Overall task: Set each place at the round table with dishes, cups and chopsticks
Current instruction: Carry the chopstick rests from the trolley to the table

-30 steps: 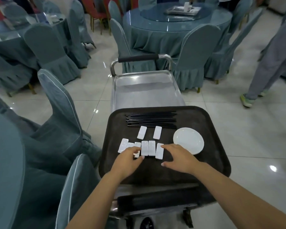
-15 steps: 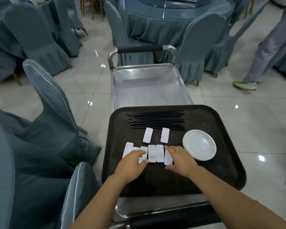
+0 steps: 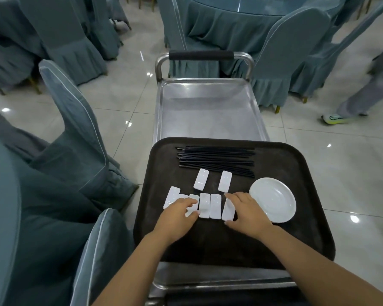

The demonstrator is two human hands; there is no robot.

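A dark tray (image 3: 296, 173) lies on the near end of a steel cart (image 3: 208, 111). Black chopsticks (image 3: 217, 159) are bundled at its far side. A small white plate (image 3: 274, 199) sits at the right. Several white chopstick rests form a row (image 3: 210, 205), with two more rests (image 3: 201, 179) (image 3: 225, 181) just beyond it. My left hand (image 3: 177, 217) pinches a rest at the left end of the row between thumb and forefinger. At the row's right end, my right hand (image 3: 248, 213) spans the last rest, forefinger at its far end and thumb at its near end.
Covered chairs stand close on the left (image 3: 80, 129) and at the near left (image 3: 97, 250). A round table with a teal cloth (image 3: 230, 16) and its chairs lie beyond the cart handle (image 3: 201, 55). Another person's leg and shoe (image 3: 332, 119) are at the right.
The view has tilted down and closer to the tray. Both hands have closed in on the ends of the row of rests; the right hand shifted left onto the rightmost rest.
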